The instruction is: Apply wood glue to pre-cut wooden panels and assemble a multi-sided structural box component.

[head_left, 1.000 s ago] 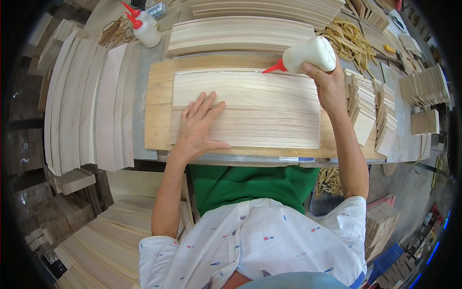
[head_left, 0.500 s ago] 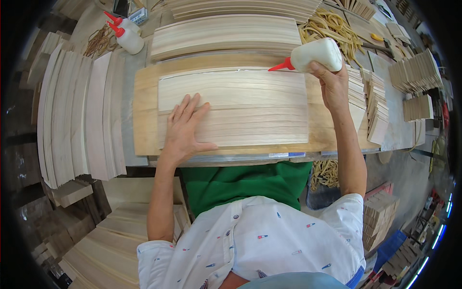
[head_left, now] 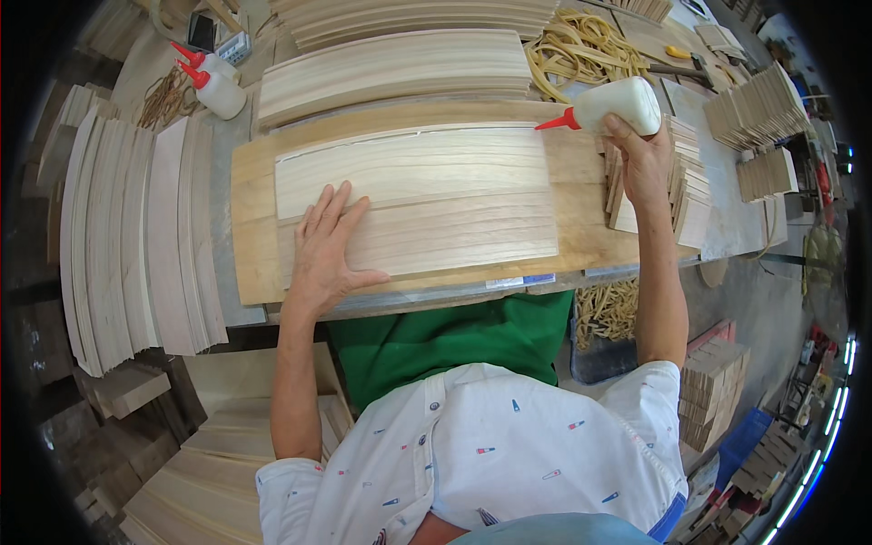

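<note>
A pale wooden panel (head_left: pixel 427 200) lies on a larger yellowish board (head_left: pixel 581 209) in front of me. My left hand (head_left: pixel 324 243) rests flat on the panel's left part, fingers spread and thumb out. In my right hand (head_left: pixel 643 159) is a white squeeze glue bottle (head_left: pixel 619 105), tilted nearly level. Its red nozzle points left and sits at the far right corner of the panel. A thin, glossy white line of glue (head_left: pixel 400 138) runs along the panel's far edge.
Stacked wooden boards (head_left: pixel 395 73) lie beyond the panel, and another stack (head_left: pixel 145 236) is at the left. Two glue bottles (head_left: pixel 218 94) stand at the far left. Tan bands (head_left: pixel 590 50) lie far right, with small wood pieces (head_left: pixel 690 195) nearer.
The nozzle has moved right along the panel's far edge to its right corner, and the glue line now reaches further. The whole view has shifted and turned slightly. My left hand stays on the panel.
</note>
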A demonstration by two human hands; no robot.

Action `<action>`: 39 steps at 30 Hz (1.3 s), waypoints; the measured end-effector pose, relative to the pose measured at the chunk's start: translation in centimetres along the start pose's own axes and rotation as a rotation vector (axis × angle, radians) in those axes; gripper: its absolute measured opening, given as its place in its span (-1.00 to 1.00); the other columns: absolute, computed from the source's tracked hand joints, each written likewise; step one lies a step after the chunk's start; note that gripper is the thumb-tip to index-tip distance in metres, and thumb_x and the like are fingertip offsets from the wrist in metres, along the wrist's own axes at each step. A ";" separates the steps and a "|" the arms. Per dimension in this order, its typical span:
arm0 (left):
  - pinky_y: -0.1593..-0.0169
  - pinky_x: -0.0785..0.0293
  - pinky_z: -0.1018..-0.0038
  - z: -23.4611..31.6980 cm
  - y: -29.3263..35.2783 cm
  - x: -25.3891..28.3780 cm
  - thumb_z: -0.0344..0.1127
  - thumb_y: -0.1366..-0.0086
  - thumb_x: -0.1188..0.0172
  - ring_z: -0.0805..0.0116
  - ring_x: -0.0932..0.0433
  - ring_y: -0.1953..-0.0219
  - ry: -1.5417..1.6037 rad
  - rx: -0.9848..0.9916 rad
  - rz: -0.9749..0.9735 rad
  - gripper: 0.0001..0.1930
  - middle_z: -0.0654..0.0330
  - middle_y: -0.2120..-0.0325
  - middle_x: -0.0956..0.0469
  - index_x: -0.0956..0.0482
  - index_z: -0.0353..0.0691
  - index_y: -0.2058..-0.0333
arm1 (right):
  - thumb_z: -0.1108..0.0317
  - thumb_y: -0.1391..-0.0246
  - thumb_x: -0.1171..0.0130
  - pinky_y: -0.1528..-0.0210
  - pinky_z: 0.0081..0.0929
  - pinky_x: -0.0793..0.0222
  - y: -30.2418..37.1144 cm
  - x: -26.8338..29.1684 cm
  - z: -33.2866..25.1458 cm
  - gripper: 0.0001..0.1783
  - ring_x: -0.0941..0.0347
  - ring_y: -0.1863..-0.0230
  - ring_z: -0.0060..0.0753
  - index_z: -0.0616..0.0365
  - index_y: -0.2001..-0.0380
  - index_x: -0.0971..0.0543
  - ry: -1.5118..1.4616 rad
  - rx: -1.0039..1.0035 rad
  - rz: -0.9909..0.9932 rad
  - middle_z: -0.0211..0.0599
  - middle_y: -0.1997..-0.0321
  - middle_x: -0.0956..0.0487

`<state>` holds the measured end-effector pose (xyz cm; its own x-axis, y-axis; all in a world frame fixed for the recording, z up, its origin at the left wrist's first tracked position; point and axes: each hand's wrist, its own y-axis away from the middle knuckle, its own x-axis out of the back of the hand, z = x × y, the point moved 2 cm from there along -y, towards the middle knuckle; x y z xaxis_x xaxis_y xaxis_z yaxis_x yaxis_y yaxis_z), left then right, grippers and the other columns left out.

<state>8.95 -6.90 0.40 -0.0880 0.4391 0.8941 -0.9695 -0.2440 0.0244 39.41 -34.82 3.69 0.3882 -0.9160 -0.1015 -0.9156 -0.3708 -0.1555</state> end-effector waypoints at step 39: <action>-0.39 0.15 0.17 -10.6 3.0 3.3 -0.14 0.27 -0.48 0.03 0.11 -0.40 0.344 0.164 0.080 0.11 -0.05 -0.31 -0.08 -0.09 -0.07 -0.32 | 0.41 0.05 -0.38 -0.05 -0.45 -0.38 9.9 -29.2 4.1 -0.35 -0.44 0.01 -0.40 0.26 -0.08 -0.31 -0.208 -0.193 -0.445 -0.23 0.02 -0.49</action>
<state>3.32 3.02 -1.34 -0.2601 0.6705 0.6948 -0.9094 -0.4121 0.0572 19.41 -11.10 1.11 0.7386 -0.6209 -0.2626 -0.6523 -0.7565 -0.0458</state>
